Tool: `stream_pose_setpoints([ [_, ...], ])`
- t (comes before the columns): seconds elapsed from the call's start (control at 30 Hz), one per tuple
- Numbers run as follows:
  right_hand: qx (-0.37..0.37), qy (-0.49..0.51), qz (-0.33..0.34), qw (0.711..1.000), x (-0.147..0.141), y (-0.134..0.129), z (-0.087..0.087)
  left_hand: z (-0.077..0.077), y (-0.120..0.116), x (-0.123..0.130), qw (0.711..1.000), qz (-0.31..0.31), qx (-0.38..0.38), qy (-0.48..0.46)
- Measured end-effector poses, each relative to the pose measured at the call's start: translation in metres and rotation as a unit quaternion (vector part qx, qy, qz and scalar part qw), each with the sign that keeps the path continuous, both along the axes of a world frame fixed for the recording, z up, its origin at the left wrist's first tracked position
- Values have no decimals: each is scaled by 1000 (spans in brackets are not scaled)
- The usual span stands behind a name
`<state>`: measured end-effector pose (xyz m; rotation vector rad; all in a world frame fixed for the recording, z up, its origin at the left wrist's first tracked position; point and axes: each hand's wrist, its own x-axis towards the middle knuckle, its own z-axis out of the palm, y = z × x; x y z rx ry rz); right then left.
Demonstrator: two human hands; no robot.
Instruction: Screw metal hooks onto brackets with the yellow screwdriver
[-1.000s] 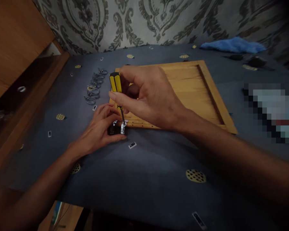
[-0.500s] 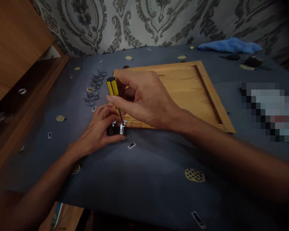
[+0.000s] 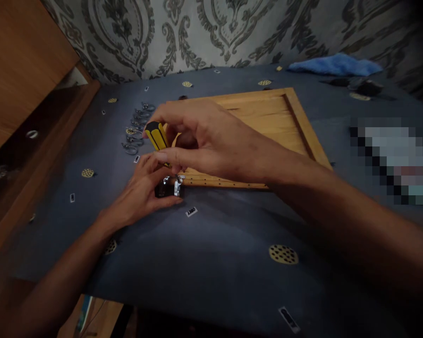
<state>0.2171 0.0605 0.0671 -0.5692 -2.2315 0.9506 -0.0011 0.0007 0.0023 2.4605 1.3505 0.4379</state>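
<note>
A screwdriver with a yellow and black handle (image 3: 157, 137) is gripped in my right hand (image 3: 211, 141), tilted with its top to the left. Its tip is down by a shiny metal clamp-like piece (image 3: 177, 187) at the near left corner of a wooden tray-like panel (image 3: 257, 115). Thumb and fingers of my left hand (image 3: 141, 190) close around the metal fittings at that corner. A row of small holes runs along the panel's near edge. My right hand hides part of the panel.
Several small metal clips (image 3: 136, 126) lie in a column left of the panel. A blue cloth (image 3: 336, 65) is at the back right, with dark objects (image 3: 364, 87) below it. A pixelated item (image 3: 398, 159) sits at the right. Wooden furniture (image 3: 24, 61) borders the left.
The screwdriver handle has tilted and shifted left and down, and my right hand has moved with it. My left hand stays at the metal fittings. The view has shifted slightly.
</note>
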Motion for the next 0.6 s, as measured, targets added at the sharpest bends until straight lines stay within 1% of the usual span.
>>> stream_pose_setpoints([
  [0.1, 6, -17, 14, 1000, 1, 2, 1, -1, 0, -1, 1000, 0, 4, -2],
  [0.27, 19, -15, -22, 999, -4, 1, -3, -2, 1, -2, 1000, 2, -6, -2],
  [0.4, 26, -8, -30, 999, -7, 1, -7, 0, 2, -1, 1000, 3, -20, 0],
  [0.5, 16, -5, -40, 999, -9, 1, -9, -1, 2, -1, 1000, 6, -19, 0],
  [0.6, 34, -7, -51, 998, -10, 1, -10, -3, 2, 0, 1000, 9, -10, -5],
])
